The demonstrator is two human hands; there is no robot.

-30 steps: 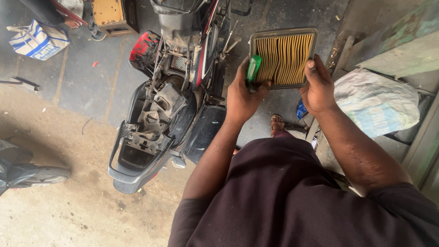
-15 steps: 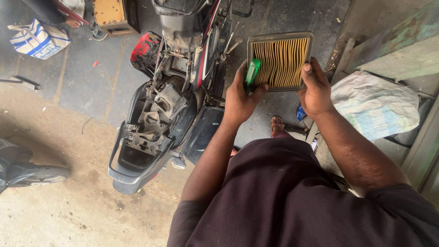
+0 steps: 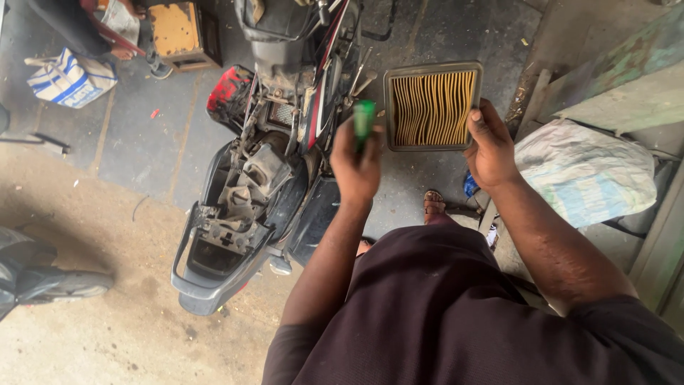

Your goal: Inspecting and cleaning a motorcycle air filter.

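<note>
Under me the floor [image 3: 135, 142] is dark paving at the top and sandy, dusty ground [image 3: 100, 335] nearer my feet. A stripped scooter [image 3: 249, 207] stands on it, its tail on the sandy part. A blue-and-white bag [image 3: 70, 78] lies at the upper left, with a yellow-topped box [image 3: 178, 32] near it. A pale sack [image 3: 584, 175] rests at the right edge. My sandalled foot [image 3: 432, 205] is on the paving between scooter and sack.

The air filter [image 3: 432, 107] shows yellow-orange pleats in a dull grey frame, and the tool handle [image 3: 364, 121] is bright green. The stripped scooter [image 3: 263, 171] is black and grey with a red patch. The bag [image 3: 70, 78] is white with blue stripes; the box [image 3: 178, 30] is yellow.
</note>
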